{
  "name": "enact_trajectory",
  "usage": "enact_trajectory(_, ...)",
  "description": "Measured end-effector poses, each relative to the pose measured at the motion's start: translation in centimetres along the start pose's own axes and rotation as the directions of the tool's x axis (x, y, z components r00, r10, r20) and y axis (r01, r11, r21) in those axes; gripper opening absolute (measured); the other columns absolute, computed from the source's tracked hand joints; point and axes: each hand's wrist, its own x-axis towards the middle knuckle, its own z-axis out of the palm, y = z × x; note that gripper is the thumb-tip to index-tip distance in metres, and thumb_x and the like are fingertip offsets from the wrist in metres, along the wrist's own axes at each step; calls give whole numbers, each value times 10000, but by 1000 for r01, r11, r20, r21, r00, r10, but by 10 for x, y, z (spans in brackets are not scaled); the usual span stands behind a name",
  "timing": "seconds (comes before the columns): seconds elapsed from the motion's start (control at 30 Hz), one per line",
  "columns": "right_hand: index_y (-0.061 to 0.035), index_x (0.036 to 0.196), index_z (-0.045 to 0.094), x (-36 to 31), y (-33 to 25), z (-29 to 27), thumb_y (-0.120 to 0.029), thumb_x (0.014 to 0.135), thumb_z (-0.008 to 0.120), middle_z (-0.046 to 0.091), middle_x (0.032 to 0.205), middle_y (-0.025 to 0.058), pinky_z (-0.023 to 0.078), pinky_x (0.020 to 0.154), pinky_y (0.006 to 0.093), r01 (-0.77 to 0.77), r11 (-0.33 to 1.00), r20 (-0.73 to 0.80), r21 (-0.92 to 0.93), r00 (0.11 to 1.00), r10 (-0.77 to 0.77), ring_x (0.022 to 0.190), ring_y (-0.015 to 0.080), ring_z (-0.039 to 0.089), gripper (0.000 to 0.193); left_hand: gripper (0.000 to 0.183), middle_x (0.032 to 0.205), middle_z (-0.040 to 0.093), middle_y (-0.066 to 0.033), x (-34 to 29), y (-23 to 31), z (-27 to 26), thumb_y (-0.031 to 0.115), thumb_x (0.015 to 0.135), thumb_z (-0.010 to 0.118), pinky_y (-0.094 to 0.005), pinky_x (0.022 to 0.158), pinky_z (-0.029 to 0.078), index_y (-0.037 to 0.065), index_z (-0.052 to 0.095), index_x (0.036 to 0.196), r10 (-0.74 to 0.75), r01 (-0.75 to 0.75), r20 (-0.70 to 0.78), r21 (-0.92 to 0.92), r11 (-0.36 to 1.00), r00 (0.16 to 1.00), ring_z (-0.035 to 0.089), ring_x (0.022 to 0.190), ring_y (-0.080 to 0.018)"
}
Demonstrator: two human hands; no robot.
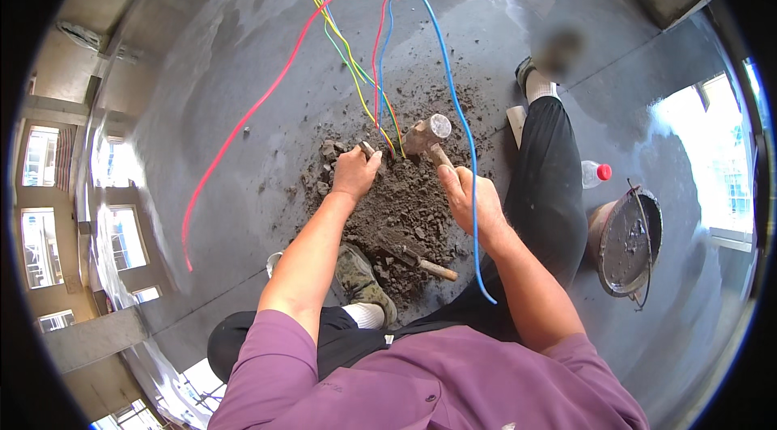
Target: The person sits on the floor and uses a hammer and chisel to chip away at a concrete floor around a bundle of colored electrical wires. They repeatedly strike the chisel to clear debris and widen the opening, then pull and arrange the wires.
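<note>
My right hand (476,202) is closed around the wooden handle of a sledge hammer (421,135), whose heavy dusty head hovers by the bundle of wires. My left hand (356,173) is closed on a short chisel (367,148); only its stubby end shows above the fingers. Both hands are over a heap of broken dark mortar (388,199). From the heap rise red, blue, yellow and green electrical wires (356,66). One long blue wire (453,90) passes in front of my right forearm. A trowel (437,270) with a wooden handle lies on the rubble near my foot.
A bucket (639,248) of grey mix with a wire handle stands at the right, beside a clear bottle (595,173) with a red cap. A pale piece of pipe (516,124) lies by my right leg. One red wire (243,127) arches far left over the grey floor.
</note>
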Motion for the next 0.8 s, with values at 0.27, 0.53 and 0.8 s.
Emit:
enact_trajectory(0.27, 1, 845, 585, 1, -8, -2, -520, 1017, 446, 611, 689, 249, 474, 652, 520, 41, 999, 4, -2, 999, -41, 743, 464, 631, 566, 283, 742, 663, -199, 11, 1, 8, 304, 896, 679, -461, 670, 510, 23, 643, 888, 48, -58, 91, 104, 993, 995, 658, 744, -393)
enact_trajectory(0.53, -2, 855, 564, 15, -36, -15, -442, 1037, 458, 569, 671, 253, 452, 597, 483, 214, 977, -72, 22, 975, -212, 678, 455, 605, 488, 302, 808, 671, -234, 21, 27, 16, 316, 911, 622, -531, 729, 514, 22, 597, 972, -3, -68, 225, 307, 949, 974, 652, 811, -435)
enact_trajectory(0.8, 35, 818, 617, 35, -36, -7, -471, 1018, 444, 642, 768, 293, 495, 728, 554, 143, 980, 150, -138, 981, -122, 812, 486, 641, 570, 329, 804, 685, -236, 10, 5, 29, 325, 917, 634, -524, 716, 531, -4, 634, 943, 50, -150, 276, 356, 922, 960, 669, 784, -429)
